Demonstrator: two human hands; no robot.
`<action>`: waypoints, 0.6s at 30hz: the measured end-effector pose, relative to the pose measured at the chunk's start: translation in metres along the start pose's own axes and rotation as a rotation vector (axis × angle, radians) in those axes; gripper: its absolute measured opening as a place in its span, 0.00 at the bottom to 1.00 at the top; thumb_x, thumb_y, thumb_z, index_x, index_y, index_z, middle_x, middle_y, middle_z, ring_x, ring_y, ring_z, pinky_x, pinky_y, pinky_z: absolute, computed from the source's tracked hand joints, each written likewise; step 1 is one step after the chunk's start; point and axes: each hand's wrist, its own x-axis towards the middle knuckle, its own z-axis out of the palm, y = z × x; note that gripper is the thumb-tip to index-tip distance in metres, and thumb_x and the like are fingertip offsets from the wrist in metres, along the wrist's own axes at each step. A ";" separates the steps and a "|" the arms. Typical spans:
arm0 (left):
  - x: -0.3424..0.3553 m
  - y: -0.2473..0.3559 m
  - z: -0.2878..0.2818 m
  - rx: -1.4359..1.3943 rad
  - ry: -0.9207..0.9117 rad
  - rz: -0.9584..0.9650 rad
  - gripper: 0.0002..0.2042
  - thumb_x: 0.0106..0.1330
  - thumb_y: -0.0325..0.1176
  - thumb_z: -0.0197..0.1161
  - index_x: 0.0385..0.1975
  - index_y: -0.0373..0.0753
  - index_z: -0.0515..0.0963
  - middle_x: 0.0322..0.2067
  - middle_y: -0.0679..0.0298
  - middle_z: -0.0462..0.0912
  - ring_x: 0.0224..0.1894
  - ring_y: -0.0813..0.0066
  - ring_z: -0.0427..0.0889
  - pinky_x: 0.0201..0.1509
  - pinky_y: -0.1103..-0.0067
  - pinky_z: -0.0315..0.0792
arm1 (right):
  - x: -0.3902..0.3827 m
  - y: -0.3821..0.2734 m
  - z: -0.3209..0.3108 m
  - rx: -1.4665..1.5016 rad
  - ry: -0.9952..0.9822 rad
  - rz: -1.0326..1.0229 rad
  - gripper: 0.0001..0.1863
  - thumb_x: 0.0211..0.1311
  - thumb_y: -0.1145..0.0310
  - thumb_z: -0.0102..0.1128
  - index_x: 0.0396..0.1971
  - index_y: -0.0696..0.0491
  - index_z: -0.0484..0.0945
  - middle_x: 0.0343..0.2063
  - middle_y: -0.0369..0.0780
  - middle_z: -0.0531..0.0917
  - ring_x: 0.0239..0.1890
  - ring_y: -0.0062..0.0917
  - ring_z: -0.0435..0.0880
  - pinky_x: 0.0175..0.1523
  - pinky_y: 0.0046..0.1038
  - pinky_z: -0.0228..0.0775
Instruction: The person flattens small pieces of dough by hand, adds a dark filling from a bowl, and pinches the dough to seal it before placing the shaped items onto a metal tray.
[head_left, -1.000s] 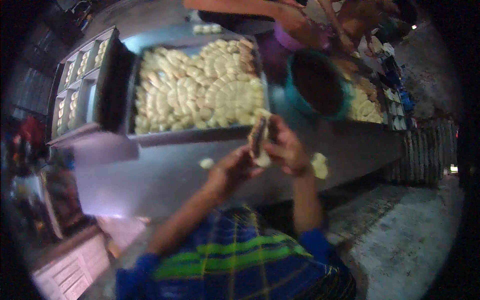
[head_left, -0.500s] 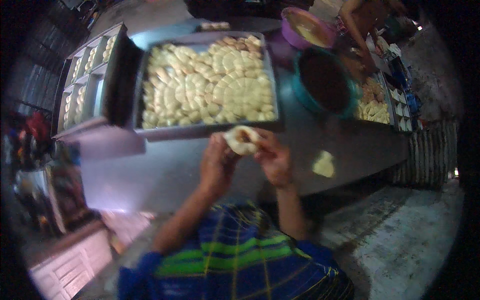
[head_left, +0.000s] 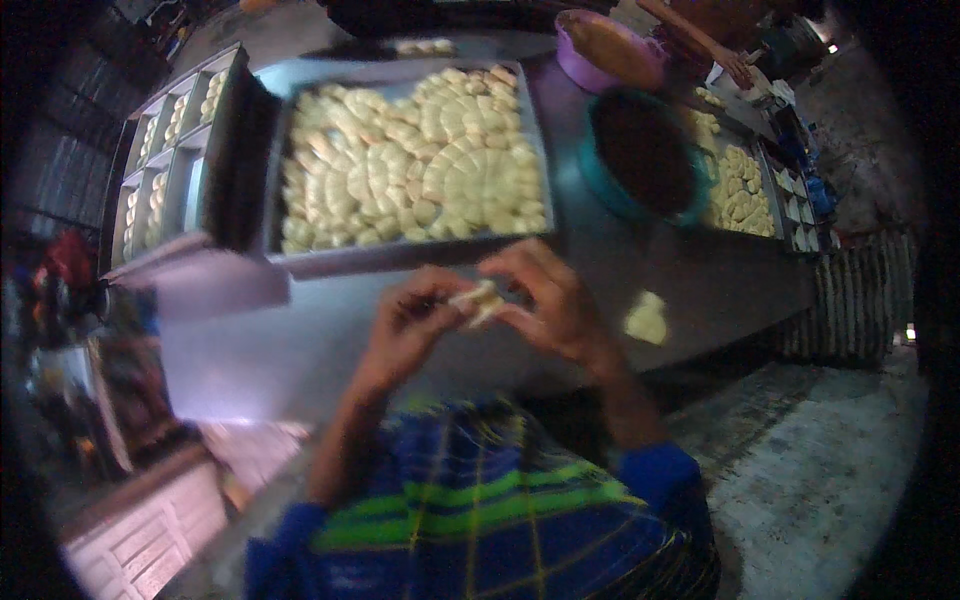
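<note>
Just in front of the big tray, a small piece of pale dough [head_left: 483, 303] is held up between both hands. My left hand [head_left: 405, 325] pinches one side of it between thumb and fingers. On the other side, the thumb of my right hand [head_left: 555, 305] presses the dough, with the index finger arched above. A dark filling showed in the dough a moment ago; now the fingers mostly hide its inside. To the right of my right hand, a flat piece of dough [head_left: 646, 318] lies on the metal table [head_left: 320, 350].
A large metal tray [head_left: 350, 262] packed with pale shaped dough pieces lies ahead. Compartmented tins [head_left: 195, 195] with dough rows stand left. A teal basin [head_left: 600, 180] with dark contents and a purple basin [head_left: 578, 70] sit right, near more dough pieces [head_left: 742, 190]. Another person's arm [head_left: 705, 45] reaches in at upper right.
The dough has gone from an open, cupped shape to a smaller, pinched one. My right hand has turned, its fingers lifting over the dough. The other person's arm has drawn back from the dough pieces.
</note>
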 end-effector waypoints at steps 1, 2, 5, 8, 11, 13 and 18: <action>-0.001 0.001 -0.004 0.009 -0.028 0.013 0.11 0.70 0.35 0.63 0.44 0.35 0.80 0.38 0.63 0.81 0.40 0.78 0.79 0.44 0.80 0.73 | 0.004 0.003 -0.003 -0.018 -0.045 -0.068 0.16 0.49 0.73 0.73 0.39 0.53 0.80 0.39 0.41 0.81 0.37 0.34 0.84 0.41 0.32 0.78; -0.002 0.003 -0.007 0.018 -0.055 0.026 0.11 0.71 0.36 0.62 0.44 0.35 0.80 0.38 0.63 0.81 0.40 0.78 0.79 0.45 0.80 0.73 | 0.005 0.003 -0.005 -0.011 -0.076 -0.086 0.16 0.49 0.73 0.73 0.39 0.53 0.81 0.38 0.41 0.81 0.37 0.35 0.84 0.41 0.33 0.78; -0.001 0.010 -0.009 -0.076 0.084 -0.108 0.14 0.72 0.41 0.61 0.44 0.35 0.80 0.37 0.63 0.82 0.40 0.78 0.80 0.44 0.79 0.73 | 0.006 0.004 -0.005 -0.040 -0.096 -0.170 0.16 0.48 0.75 0.72 0.40 0.53 0.81 0.36 0.41 0.81 0.37 0.36 0.83 0.41 0.34 0.78; 0.008 -0.014 -0.015 -0.308 0.084 -0.308 0.15 0.72 0.44 0.61 0.45 0.36 0.79 0.37 0.65 0.82 0.39 0.77 0.80 0.43 0.79 0.74 | 0.002 0.003 0.005 -0.157 0.002 -0.312 0.18 0.47 0.76 0.71 0.42 0.53 0.81 0.37 0.41 0.82 0.40 0.36 0.84 0.44 0.34 0.79; 0.004 -0.028 -0.017 -0.563 0.022 -0.353 0.16 0.71 0.45 0.62 0.47 0.38 0.78 0.38 0.66 0.82 0.39 0.77 0.80 0.43 0.78 0.75 | 0.001 -0.005 0.016 -0.259 0.050 -0.349 0.23 0.46 0.77 0.72 0.46 0.54 0.80 0.41 0.42 0.82 0.43 0.37 0.84 0.48 0.33 0.79; 0.001 -0.023 -0.016 -0.626 0.000 -0.316 0.17 0.70 0.44 0.63 0.49 0.39 0.76 0.41 0.67 0.82 0.41 0.78 0.81 0.47 0.78 0.75 | 0.002 -0.021 0.021 -0.309 0.100 -0.297 0.25 0.47 0.76 0.72 0.50 0.55 0.80 0.44 0.42 0.82 0.46 0.37 0.84 0.51 0.33 0.79; -0.002 -0.017 -0.006 -0.697 0.093 -0.314 0.16 0.69 0.40 0.64 0.50 0.38 0.76 0.45 0.66 0.82 0.46 0.76 0.81 0.53 0.75 0.75 | -0.010 -0.029 0.062 -0.221 0.360 -0.150 0.25 0.51 0.74 0.73 0.52 0.54 0.79 0.49 0.42 0.81 0.50 0.39 0.83 0.54 0.34 0.79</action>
